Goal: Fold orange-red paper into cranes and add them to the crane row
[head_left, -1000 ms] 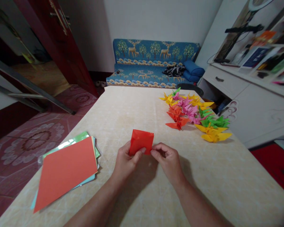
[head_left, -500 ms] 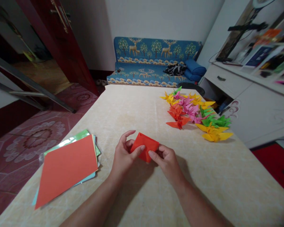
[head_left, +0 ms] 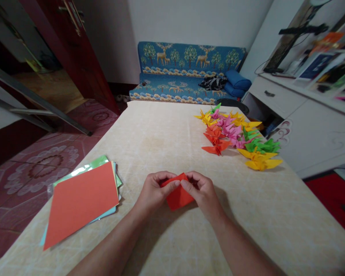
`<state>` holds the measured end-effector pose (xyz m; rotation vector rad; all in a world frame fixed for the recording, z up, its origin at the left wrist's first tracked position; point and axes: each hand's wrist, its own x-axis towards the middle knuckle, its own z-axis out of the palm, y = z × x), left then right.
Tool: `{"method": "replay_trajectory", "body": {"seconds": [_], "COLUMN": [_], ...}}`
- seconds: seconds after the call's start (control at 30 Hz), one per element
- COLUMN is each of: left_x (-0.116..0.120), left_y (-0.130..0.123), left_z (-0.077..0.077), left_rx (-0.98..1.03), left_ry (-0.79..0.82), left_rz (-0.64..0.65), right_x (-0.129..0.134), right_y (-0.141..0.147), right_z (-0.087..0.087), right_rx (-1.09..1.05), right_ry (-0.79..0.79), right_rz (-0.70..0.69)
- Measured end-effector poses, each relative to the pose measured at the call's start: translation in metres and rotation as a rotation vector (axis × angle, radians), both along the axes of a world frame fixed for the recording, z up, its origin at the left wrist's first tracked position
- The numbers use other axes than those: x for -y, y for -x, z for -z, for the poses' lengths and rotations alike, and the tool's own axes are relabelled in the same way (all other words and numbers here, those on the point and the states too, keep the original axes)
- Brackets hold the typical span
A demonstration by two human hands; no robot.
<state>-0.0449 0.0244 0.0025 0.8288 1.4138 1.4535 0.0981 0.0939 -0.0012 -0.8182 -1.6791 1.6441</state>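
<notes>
A folded red paper square (head_left: 178,198) is held between both hands over the near middle of the table. My left hand (head_left: 154,190) pinches its upper left edge, thumb on the near face and fingers behind. On the other side, my right hand (head_left: 201,189) grips the upper right edge in the same way. The two thumb tips almost meet near the paper's top corner. Fingers partly hide the upper edges, and the back of the paper is out of sight.
On the left of the table (head_left: 149,143) lies a stack of coloured paper topped by a red sheet (head_left: 82,205). Several folded paper cranes (head_left: 232,132) in red, pink, yellow and green are grouped at the far right. A blue patterned sofa (head_left: 186,73) stands beyond the table.
Both hands have shifted their grip to the paper's upper edges, and the thumbs have come closer together. The paper has turned and sits slightly lower. The left index finger, earlier raised, now curls behind it.
</notes>
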Motion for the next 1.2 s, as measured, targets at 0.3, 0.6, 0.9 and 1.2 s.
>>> {"method": "replay_trajectory", "body": {"seconds": [0.3, 0.6, 0.9, 1.2], "left_x": [-0.004, -0.003, 0.000, 0.001], "left_y": [-0.007, -0.008, -0.002, 0.007], "left_z": [0.004, 0.006, 0.010, 0.009], "left_rx": [0.198, 0.000, -0.379, -0.421], "left_ry": [0.006, 0.057, 0.015, -0.088], "left_rz": [0.103, 0.136, 0.004, -0.151], "right_x": [-0.007, -0.002, -0.008, -0.015], "right_y": [-0.005, -0.001, -0.006, -0.006], "right_z": [0.014, 0.014, 0.009, 0.017], "right_rx": [-0.136, -0.152, -0.029, -0.036], "right_ry": [0.005, -0.045, 0.043, 0.027], "right_rz": [0.481, 0.572, 0.384, 0.302]}}
